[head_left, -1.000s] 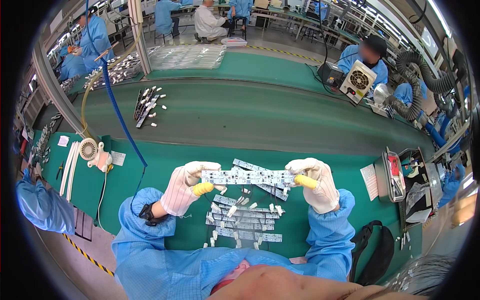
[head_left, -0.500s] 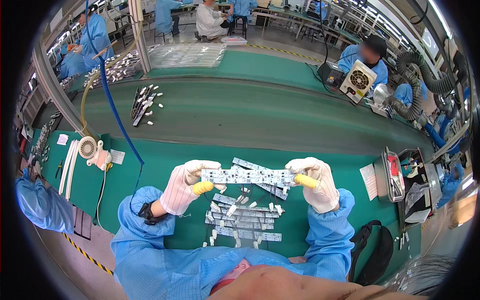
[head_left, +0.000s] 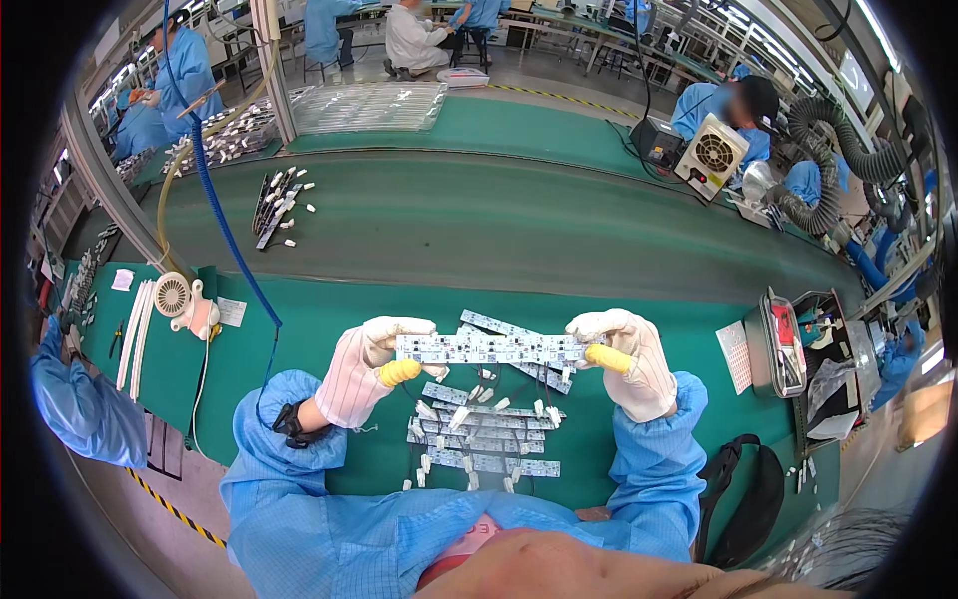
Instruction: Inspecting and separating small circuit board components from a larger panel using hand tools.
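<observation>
One small hand tool (head_left: 117, 339) at far left on the green table (head_left: 329, 309). At least two white strips (head_left: 135, 339) beside it, long axes running away from the person. One white fan (head_left: 173, 294) next. Beyond, on the dark belt (head_left: 479, 230), one loose bundle of boards (head_left: 274, 212), count unclear, with white connectors.

Left hand (head_left: 354, 374), gloved, one yellow finger cover visible: pinches the left end of one long circuit board (head_left: 489, 348). Board held in front of the person, over the table; long axis left to right, nearly level; component face toward the camera. Behind it, at least two slanting boards (head_left: 494, 322), right ends nearer the person. Nearer the person, at least four wired boards (head_left: 504, 464), roughly crosswise.

Right hand (head_left: 639, 369), gloved, one yellow cover: pinches the board's right end. Farther right, one printed sheet (head_left: 735, 354), one metal box (head_left: 773, 349).
</observation>
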{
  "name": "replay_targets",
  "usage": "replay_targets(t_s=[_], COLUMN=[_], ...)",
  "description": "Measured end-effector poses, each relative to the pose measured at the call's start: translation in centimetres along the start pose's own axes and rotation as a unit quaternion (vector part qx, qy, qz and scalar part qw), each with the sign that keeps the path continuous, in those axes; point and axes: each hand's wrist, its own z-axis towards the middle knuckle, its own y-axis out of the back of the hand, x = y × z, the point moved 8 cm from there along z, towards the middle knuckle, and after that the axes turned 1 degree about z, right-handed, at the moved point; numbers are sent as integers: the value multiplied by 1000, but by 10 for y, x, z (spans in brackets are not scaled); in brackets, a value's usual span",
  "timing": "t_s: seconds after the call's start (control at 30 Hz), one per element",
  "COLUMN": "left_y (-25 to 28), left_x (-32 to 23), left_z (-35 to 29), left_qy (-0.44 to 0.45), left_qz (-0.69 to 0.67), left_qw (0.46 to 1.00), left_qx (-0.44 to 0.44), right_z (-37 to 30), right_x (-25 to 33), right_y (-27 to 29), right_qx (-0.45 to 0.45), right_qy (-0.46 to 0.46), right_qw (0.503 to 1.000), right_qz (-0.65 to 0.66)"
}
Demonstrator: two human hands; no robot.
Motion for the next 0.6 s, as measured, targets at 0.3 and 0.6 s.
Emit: replay_targets(t_s=[0.3, 0.6], left_y=[-3, -11], left_x=[-9, -18], left_z=[-4, -31], left_qy=[-18, -20], left_qz=[6, 1], left_qw=[1000, 1000], left_qx=[-16, -17], right_z=[-4, -23], right_x=[13, 9], right_y=[-8, -18], right_qx=[-1, -2], right_qy=[-7, -17], right_qw=[999, 1000], right_qz=[-42, -13])
